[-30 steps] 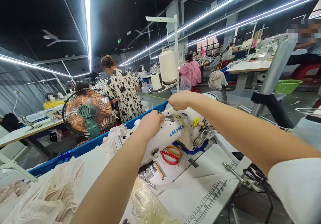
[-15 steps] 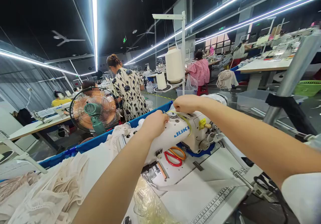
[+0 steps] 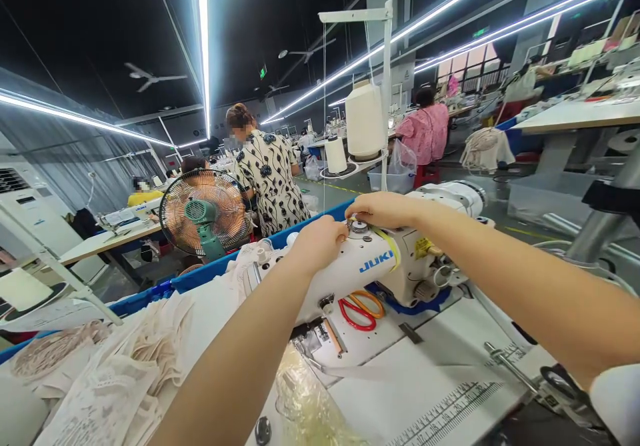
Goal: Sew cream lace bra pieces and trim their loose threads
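Both my hands are at the top of a white JUKI sewing machine (image 3: pixel 340 283). My left hand (image 3: pixel 320 241) is closed in a pinch, its fingertips just left of a round metal part (image 3: pixel 358 227) on the machine's top. My right hand (image 3: pixel 383 210) reaches over from the right, fingers bent and pressed together beside that same part. What either pinch holds is too small to make out. A white thread (image 3: pixel 325 186) runs down from the thread stand behind my left hand. Scissors with red and orange handles (image 3: pixel 361 313) lie under the machine's arm.
Two white thread cones (image 3: pixel 364 121) stand on the rack behind the machine. Pale lace fabric pieces (image 3: pixel 135 366) are heaped at left. A clear plastic bag (image 3: pixel 305 399) lies in front. Beyond the blue cloth edge (image 3: pixel 200 275) are a fan (image 3: pixel 205 211) and a person in a patterned dress (image 3: pixel 270 179).
My right hand has lowered towards the round metal part, and the two hands' fingertips are closer together. The view has shifted left, so the scene sits farther right.
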Tool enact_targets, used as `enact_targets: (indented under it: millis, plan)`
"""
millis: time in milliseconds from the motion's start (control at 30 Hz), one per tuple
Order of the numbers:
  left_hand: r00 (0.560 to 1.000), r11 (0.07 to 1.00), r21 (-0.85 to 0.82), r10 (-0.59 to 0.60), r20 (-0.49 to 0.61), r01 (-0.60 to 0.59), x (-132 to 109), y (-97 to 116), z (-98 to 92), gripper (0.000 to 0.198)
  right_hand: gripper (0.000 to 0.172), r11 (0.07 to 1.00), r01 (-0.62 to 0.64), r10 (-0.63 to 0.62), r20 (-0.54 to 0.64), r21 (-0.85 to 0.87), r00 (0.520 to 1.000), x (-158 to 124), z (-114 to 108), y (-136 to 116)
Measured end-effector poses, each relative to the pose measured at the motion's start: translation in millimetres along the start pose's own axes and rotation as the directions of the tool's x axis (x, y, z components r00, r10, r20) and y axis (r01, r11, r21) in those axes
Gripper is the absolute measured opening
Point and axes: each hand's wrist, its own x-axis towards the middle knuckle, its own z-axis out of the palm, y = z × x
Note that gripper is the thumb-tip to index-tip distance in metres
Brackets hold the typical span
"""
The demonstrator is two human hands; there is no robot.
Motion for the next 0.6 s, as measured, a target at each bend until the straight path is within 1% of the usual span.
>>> enact_targets:
  millis: [133, 233, 267, 300, 333, 367, 400, 433, 467, 500, 533, 567, 600]
  plan:
    - [1.0, 1.0, -0.008, 0.001, -0.013, -0.001, 1, 0, 1.1, 0.027, 0.032, 0.998, -0.052, 0.05, -0.057, -0.044, 0.997, -14, 2, 0]
    - [1.0, 1.0, -0.012, 0.003, -0.022, -0.004, 1, 0, 1.3, 0.026, 0.03, 0.993, -0.11, 0.105, -0.104, -0.051, 0.989, -21, -1, -4]
    - [1.0, 1.0, -0.013, 0.002, -0.026, -0.003, 1, 0, 1.3, 0.026, 0.031, 0.987, -0.153, 0.145, -0.157, -0.041, 0.977, -25, -3, -7]
    - [1.0, 1.0, -0.015, 0.0, -0.03, 0.0, 1, 0, 1.2, 0.027, 0.035, 0.978, -0.208, 0.197, -0.23, -0.024, 0.953, -31, -6, -12]
    - [0.999, 1.0, -0.018, -0.003, -0.033, 0.002, 1, 0, 1.1, 0.027, 0.038, 0.962, -0.272, 0.257, -0.309, -0.005, 0.916, -40, -8, -19]
    - [0.999, 1.0, -0.02, -0.006, -0.035, 0.005, 1, 0, 0.9, 0.027, 0.04, 0.939, -0.341, 0.328, -0.413, 0.045, 0.849, -51, -9, -28]
    - [0.999, 1.0, -0.022, -0.009, -0.037, 0.008, 1, 0, 0.8, 0.027, 0.041, 0.909, -0.4, 0.399, -0.51, 0.114, 0.762, -64, -8, -39]
    - [0.999, 1.0, -0.025, -0.012, -0.04, 0.011, 1, 0, 0.5, 0.027, 0.042, 0.877, -0.448, 0.46, -0.58, 0.176, 0.673, -79, -4, -52]
    - [0.999, 1.0, -0.027, -0.017, -0.045, 0.016, 1, 0, 0.3, 0.028, 0.039, 0.826, -0.441, 0.551, -0.673, 0.353, 0.494, -93, 4, -67]
    - [0.998, 0.999, -0.029, -0.023, -0.052, 0.022, 1, 0, 0.1, 0.028, 0.041, 0.798, -0.447, 0.589, -0.68, 0.404, 0.437, -105, 16, -81]
    - [0.998, 0.999, -0.031, -0.031, -0.06, 0.029, 1, 0, -0.1, 0.027, 0.044, 0.785, -0.451, 0.611, -0.653, 0.425, 0.448, -114, 32, -95]
    - [0.997, 0.999, -0.033, -0.039, -0.068, 0.037, 1, 0, -0.3, 0.027, 0.045, 0.785, -0.432, 0.619, -0.568, 0.443, 0.543, -119, 51, -107]
    - [0.996, 0.998, -0.034, -0.048, -0.077, 0.046, 1, 1, -0.4, 0.027, 0.041, 0.804, -0.396, 0.582, -0.447, 0.444, 0.68, -119, 72, -116]
